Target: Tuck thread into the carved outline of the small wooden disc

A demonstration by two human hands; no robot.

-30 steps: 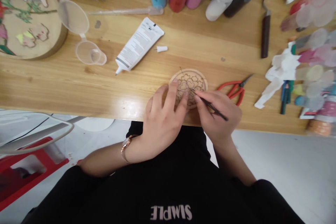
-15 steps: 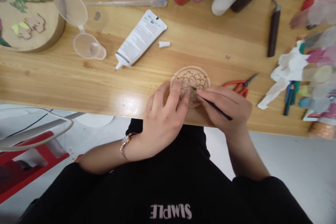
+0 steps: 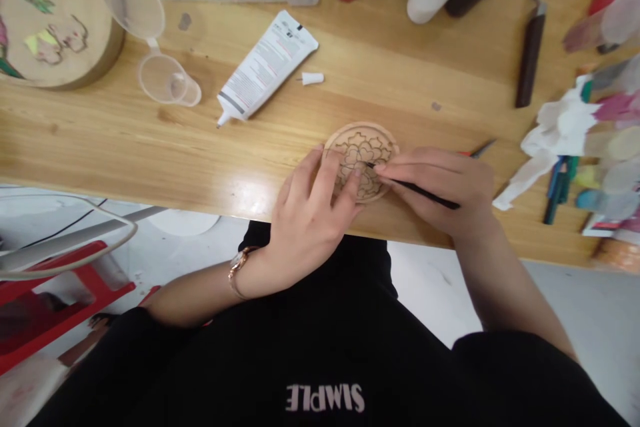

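The right hand pinches a slim black tool between thumb and fingers, its point down near the middle of a round wooden disc. The left hand has its fingers spread, some tips resting on the disc (I can make out heart-shaped outlines there). The disc lies near the front edge of the table. Farther off lies a white tube, a small white cap just beside it.

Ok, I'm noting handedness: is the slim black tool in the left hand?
No, the right hand holds the slim black tool.
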